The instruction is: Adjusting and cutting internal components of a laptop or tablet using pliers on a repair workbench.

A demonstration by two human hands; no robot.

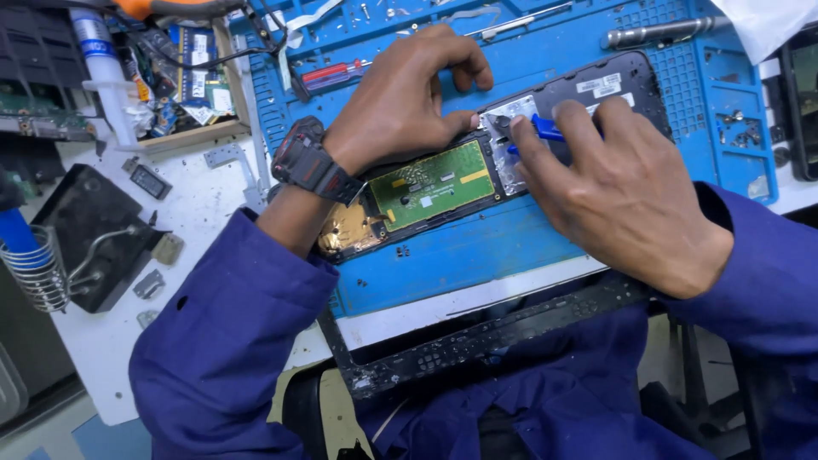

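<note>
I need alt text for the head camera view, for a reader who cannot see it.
Two bare hands work on a black laptop palmrest panel with a green circuit board, lying on a blue silicone repair mat. The right hand presses a small blue plastic pry tool onto a silver metal bracket; the left hand, wearing a black wristwatch, steadies it.

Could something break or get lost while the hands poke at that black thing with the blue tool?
Maybe. The right hand pushes a blue pry tool against a silver metal plate right beside the green circuit board; a slip might scratch the board. The left hand only pins the black panel with fingertips, so it might shift. Tiny screws lie loose on the blue mat and could roll away.
</note>
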